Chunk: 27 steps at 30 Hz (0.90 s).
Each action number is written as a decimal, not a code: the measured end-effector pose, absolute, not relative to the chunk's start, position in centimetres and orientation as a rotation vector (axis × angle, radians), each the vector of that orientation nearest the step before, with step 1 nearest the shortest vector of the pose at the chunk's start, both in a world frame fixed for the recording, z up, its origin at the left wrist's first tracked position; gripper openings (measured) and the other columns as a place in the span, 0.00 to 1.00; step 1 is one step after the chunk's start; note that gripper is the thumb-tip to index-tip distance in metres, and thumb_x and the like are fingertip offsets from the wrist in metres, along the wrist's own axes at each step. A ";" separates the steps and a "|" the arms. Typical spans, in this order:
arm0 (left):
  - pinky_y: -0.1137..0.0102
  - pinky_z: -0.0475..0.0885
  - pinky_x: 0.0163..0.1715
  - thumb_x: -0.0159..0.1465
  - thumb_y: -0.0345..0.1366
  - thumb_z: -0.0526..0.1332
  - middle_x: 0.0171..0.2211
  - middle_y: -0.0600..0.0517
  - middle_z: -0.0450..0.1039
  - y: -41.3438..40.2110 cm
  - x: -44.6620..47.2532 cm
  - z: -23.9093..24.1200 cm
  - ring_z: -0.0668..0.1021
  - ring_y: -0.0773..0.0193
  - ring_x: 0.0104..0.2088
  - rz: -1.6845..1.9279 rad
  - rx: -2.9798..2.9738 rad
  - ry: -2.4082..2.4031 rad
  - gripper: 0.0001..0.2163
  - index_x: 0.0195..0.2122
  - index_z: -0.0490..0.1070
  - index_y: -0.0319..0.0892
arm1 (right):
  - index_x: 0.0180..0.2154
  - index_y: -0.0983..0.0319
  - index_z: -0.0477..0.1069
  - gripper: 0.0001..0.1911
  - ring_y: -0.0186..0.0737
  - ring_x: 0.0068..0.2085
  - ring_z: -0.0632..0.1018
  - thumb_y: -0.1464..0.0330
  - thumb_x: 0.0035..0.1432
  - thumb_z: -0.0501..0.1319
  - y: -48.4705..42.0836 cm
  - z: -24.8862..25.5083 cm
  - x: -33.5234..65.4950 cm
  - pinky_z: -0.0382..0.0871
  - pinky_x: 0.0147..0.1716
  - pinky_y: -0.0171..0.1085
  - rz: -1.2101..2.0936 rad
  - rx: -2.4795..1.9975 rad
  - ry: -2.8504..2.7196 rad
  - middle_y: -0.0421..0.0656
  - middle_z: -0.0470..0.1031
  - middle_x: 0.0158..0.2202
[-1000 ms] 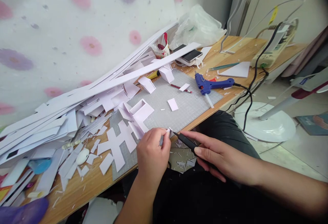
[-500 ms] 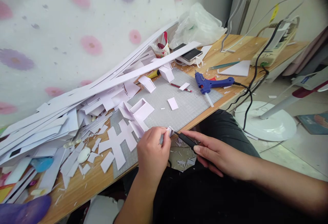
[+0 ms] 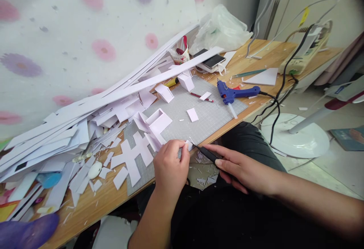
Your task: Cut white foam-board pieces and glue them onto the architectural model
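Between the thumb and fingers of my left hand [image 3: 172, 163] is a small white foam board piece [image 3: 188, 145], mostly hidden by the fingers. My right hand [image 3: 239, 167] is wrapped round a black craft knife [image 3: 209, 154], its thin blade pointing left at the edge of that piece. Both hands are over the front edge of the grey cutting mat [image 3: 182, 106]. Just beyond my left hand stands a white open box form [image 3: 158, 120]. Flat cut-out white pieces [image 3: 132, 158] lie left of it, and a small white rectangle [image 3: 192, 114] rests on the mat.
A blue glue gun [image 3: 234, 91] lies at the mat's right edge, its cord trailing right to a power strip [image 3: 305, 49]. Long white strips [image 3: 127, 89] and scraps pile up along the wall. A pencil [image 3: 201, 96], a phone [image 3: 210, 60] and a cup [image 3: 181, 56] are farther back.
The knife tip has shifted slightly at the edge of the white piece, and a thin sliver now shows there. The whole view has moved a little; both hands keep their grip.
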<state>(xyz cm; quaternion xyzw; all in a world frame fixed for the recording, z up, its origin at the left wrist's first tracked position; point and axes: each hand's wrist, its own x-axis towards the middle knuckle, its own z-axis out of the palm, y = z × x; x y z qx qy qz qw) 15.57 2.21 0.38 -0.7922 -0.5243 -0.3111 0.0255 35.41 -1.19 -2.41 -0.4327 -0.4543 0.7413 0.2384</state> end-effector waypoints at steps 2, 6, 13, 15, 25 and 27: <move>0.72 0.70 0.34 0.61 0.28 0.59 0.28 0.53 0.77 2.1 15.5 0.2 0.79 0.64 0.30 -0.986 -2.434 -1.638 0.05 0.29 0.71 0.42 | 0.66 0.54 0.49 0.27 0.24 0.13 0.62 0.65 0.67 0.48 -1.2 -2.5 35.6 0.54 0.11 0.23 2.052 -1.137 -1.192 0.33 0.64 0.22; 0.72 0.70 0.33 0.61 0.29 0.60 0.28 0.52 0.78 1.8 15.3 0.2 0.79 0.63 0.30 -1.029 -2.419 -1.643 0.04 0.30 0.72 0.41 | 0.65 0.55 0.51 0.27 0.23 0.12 0.62 0.63 0.66 0.50 -1.2 -2.8 35.8 0.54 0.11 0.23 2.085 -1.049 -1.093 0.33 0.65 0.22; 0.72 0.71 0.34 0.62 0.29 0.59 0.29 0.51 0.78 0.7 15.0 0.6 0.79 0.64 0.30 -1.125 -2.367 -1.708 0.05 0.29 0.72 0.41 | 0.65 0.55 0.52 0.27 0.24 0.12 0.63 0.63 0.66 0.51 -1.2 -3.3 36.0 0.54 0.10 0.23 2.112 -0.972 -1.033 0.34 0.67 0.21; 0.72 0.71 0.35 0.62 0.29 0.59 0.29 0.51 0.79 0.4 14.9 0.9 0.79 0.64 0.31 -1.174 -2.321 -1.753 0.05 0.30 0.73 0.41 | 0.64 0.54 0.53 0.26 0.24 0.11 0.63 0.63 0.66 0.51 -1.2 -3.3 36.0 0.54 0.10 0.23 2.124 -0.969 -1.014 0.34 0.67 0.21; 0.72 0.71 0.30 0.56 0.36 0.65 0.24 0.55 0.75 -0.2 13.0 3.6 0.75 0.67 0.26 -2.130 -1.834 -2.185 0.05 0.28 0.75 0.41 | 0.66 0.55 0.50 0.30 0.25 0.14 0.63 0.61 0.65 0.52 -1.0 -2.7 36.3 0.54 0.13 0.26 1.962 -1.052 -1.214 0.35 0.68 0.23; 0.73 0.72 0.30 0.54 0.37 0.66 0.22 0.55 0.74 0.1 12.2 3.6 0.75 0.68 0.25 -2.323 -1.766 -2.216 0.06 0.26 0.74 0.40 | 0.66 0.55 0.49 0.31 0.27 0.15 0.65 0.60 0.64 0.52 -0.2 -2.2 36.8 0.56 0.14 0.28 1.777 -1.154 -1.343 0.35 0.68 0.24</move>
